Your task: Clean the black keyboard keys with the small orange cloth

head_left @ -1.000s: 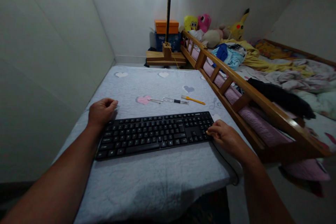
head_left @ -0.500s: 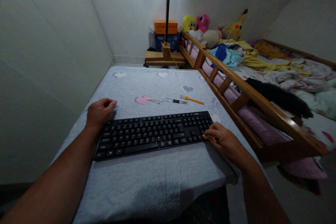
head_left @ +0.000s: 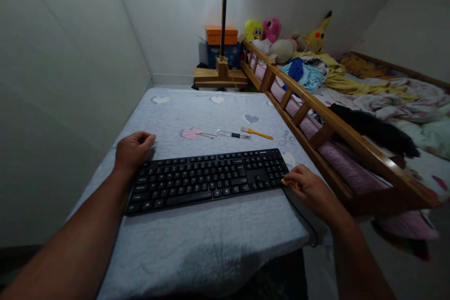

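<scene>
A black keyboard (head_left: 211, 176) lies flat across the light blue quilted cover, keys up. At its far left corner rests my left hand (head_left: 134, 150), loosely closed in a fist; I see nothing held in it. By the right end of the keyboard, my right hand (head_left: 304, 185) pinches a small orange-tan cloth (head_left: 290, 183), mostly hidden under the fingers, at the edge of the number keys. Beyond the keyboard lie two cotton swabs (head_left: 206, 134), a wire puller with a black grip (head_left: 235, 134) and a yellow-handled brush (head_left: 258, 133).
A black cable (head_left: 309, 226) trails from near my right hand over the front edge of the quilted cover (head_left: 197, 253). On the right runs a wooden bed rail (head_left: 316, 108), with bedding and plush toys behind it. A pole on a wooden base (head_left: 221, 75) stands at the far end.
My right hand has slid right with the cloth, from over the number keys to the keyboard's right edge. My left hand and the keyboard stay nearly still.
</scene>
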`<action>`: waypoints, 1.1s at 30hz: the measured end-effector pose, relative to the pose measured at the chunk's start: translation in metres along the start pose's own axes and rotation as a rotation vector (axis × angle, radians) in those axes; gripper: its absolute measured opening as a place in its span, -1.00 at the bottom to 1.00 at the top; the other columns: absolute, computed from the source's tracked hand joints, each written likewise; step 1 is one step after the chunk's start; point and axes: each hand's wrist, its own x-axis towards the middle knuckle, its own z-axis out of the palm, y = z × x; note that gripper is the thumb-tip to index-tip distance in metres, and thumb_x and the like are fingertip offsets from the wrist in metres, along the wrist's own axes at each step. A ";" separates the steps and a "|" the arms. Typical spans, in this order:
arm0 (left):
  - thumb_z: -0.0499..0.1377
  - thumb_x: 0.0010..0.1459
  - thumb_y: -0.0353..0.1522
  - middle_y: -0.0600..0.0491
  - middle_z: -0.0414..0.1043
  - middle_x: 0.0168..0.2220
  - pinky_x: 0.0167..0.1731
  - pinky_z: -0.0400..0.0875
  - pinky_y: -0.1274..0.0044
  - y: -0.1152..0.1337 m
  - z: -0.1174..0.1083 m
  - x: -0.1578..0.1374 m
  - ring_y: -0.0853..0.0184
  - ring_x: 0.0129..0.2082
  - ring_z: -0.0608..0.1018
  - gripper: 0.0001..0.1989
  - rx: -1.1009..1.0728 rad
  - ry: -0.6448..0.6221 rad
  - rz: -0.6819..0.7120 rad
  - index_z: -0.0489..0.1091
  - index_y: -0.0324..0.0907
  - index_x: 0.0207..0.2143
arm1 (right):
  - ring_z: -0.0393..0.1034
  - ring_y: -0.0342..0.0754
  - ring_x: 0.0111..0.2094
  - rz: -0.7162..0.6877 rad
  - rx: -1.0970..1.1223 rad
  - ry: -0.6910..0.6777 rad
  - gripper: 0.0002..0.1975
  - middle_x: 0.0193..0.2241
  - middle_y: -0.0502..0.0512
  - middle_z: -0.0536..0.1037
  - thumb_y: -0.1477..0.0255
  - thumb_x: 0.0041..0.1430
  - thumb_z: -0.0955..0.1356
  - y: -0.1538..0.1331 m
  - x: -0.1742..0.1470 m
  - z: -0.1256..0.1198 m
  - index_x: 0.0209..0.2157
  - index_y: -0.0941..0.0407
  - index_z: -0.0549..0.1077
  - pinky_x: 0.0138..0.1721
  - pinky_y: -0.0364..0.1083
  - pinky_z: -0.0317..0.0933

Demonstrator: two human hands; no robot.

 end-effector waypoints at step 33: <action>0.12 0.01 -0.11 0.08 0.48 -0.49 -0.38 0.28 0.55 0.005 -0.002 -0.001 0.34 -0.45 0.47 -0.67 -0.034 -0.007 -0.028 0.48 -0.19 -0.42 | 0.43 -0.07 -0.28 0.027 -0.095 -0.001 -0.75 -0.29 0.11 0.47 0.63 0.13 0.31 0.004 0.041 -0.001 -0.28 0.12 0.61 -0.22 -0.13 0.26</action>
